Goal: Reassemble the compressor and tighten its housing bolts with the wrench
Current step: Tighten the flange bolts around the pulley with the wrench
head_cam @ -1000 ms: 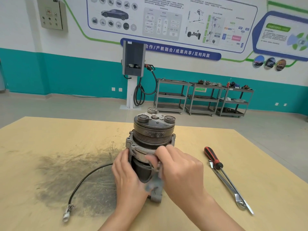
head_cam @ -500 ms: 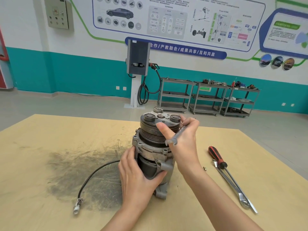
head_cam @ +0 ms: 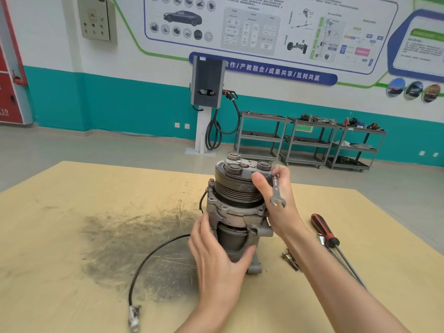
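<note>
The compressor (head_cam: pixel 236 203) stands upright on the wooden table (head_cam: pixel 72 212), its grooved pulley and clutch plate on top. My left hand (head_cam: pixel 216 255) wraps around the dark lower body, thumb on the right side. My right hand (head_cam: pixel 276 198) grips the pulley's right side with thumb across the grooves, and holds a small open-ended wrench (head_cam: pixel 276 192) against the palm, its jaw pointing down. A black cable (head_cam: pixel 149 260) runs from the compressor to a plug (head_cam: pixel 134 317) at the front.
A red-handled screwdriver (head_cam: pixel 324 229) and a long flat wrench (head_cam: pixel 341 260) lie to the right of my right forearm. A small metal part (head_cam: pixel 289 257) lies beside the compressor base. A dark smudge (head_cam: pixel 134 241) covers the table to the left. Shelving carts (head_cam: pixel 307 140) stand far behind.
My right hand rose from the compressor's lower front to the pulley, bringing the small wrench into view. My left hand stayed on the lower body. The camera moved closer.
</note>
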`<state>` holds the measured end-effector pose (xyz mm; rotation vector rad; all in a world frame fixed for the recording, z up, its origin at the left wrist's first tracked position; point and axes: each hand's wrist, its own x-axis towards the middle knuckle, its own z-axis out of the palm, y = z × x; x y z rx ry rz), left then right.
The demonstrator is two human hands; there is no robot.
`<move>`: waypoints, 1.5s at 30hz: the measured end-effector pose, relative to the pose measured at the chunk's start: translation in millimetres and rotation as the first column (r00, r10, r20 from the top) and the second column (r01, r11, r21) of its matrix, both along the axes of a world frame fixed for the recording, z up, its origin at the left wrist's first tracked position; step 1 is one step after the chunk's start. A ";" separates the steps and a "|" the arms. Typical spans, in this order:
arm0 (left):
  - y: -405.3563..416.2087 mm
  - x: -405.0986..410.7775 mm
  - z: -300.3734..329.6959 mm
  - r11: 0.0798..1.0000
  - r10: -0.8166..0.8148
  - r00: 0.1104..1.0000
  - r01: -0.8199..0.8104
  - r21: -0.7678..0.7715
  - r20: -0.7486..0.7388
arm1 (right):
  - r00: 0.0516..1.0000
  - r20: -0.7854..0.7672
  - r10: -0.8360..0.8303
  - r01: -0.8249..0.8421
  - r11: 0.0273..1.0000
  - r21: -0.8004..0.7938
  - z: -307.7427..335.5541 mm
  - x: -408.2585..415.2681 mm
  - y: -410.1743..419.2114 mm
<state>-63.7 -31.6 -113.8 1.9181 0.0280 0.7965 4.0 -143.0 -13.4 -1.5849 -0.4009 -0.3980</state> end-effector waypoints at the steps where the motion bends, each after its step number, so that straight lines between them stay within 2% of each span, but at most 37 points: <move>1: -3.0 -1.2 1.3 1.000 -0.010 1.000 0.010 -0.026 -0.013 | 0.999 -0.019 0.035 -0.035 0.999 -0.016 0.8 5.4 -3.1; 5: -9.2 -11.4 11.0 0.983 -0.126 0.992 0.122 -0.134 -0.021 | 0.989 -0.049 0.138 -0.139 0.990 -0.023 4.6 21.1 -11.3; 7: 0.6 -18.4 23.3 0.967 -0.191 0.981 0.184 -0.177 -0.025 | 0.990 -0.047 0.133 -0.136 0.990 -0.048 4.6 23.6 -18.3; 9: 25.0 -18.9 44.2 0.950 -0.226 0.974 0.218 -0.221 -0.007 | 0.999 -0.022 0.033 -0.034 0.998 -0.049 1.5 20.7 -25.6; 12: 70.4 7.3 71.4 0.937 -0.166 0.986 0.168 -0.305 0.034 | 0.983 -0.063 -0.174 0.180 0.977 0.114 -11.5 10.4 -25.6; 15: 88.2 60.5 88.5 0.914 -0.250 0.957 0.183 -0.361 -0.147 | 0.930 -0.226 -0.291 0.343 0.907 0.246 -29.4 3.1 -11.5; 17: 84.0 93.1 90.2 0.841 -0.396 0.877 0.226 -0.491 -0.273 | 0.899 -0.299 -0.320 0.397 0.885 0.244 -37.2 2.3 2.9; 19: 74.5 112.0 89.6 0.767 -0.505 0.809 0.261 -0.586 -0.301 | 0.874 -0.326 -0.362 0.450 0.855 0.258 -41.7 5.4 11.8; 21: 64.5 119.3 87.2 0.750 -0.543 0.780 0.284 -0.597 -0.311 | 0.857 -0.335 -0.391 0.487 0.826 0.283 -44.2 9.8 15.9; 24: 55.9 118.2 83.7 0.673 -0.588 0.741 0.226 -0.704 -0.325 | 0.825 -0.307 -0.475 0.551 0.798 0.245 -46.5 13.5 17.2; 27: 55.2 115.6 83.0 0.692 -0.568 0.744 0.200 -0.693 -0.352 | 0.798 -0.288 -0.529 0.591 0.779 0.207 -48.0 15.0 16.4; 32: 55.3 110.0 77.1 0.701 -0.531 0.775 0.174 -0.691 -0.343 | 0.823 -0.300 -0.483 0.542 0.826 0.154 -47.5 25.0 10.2; 38: 60.0 94.9 66.3 0.733 -0.415 0.861 0.124 -0.669 -0.296 | 0.875 -0.431 -0.219 0.303 0.943 0.137 -35.0 48.1 5.4; 40: 60.1 88.5 62.2 0.742 -0.402 0.868 0.122 -0.659 -0.292 | 0.885 -0.434 -0.166 0.222 0.972 0.081 -30.0 54.3 6.2; 45: 61.0 69.4 56.4 0.784 -0.317 0.902 0.076 -0.616 -0.292 | 0.876 -0.448 -0.177 0.171 0.984 -0.052 -22.2 66.4 16.6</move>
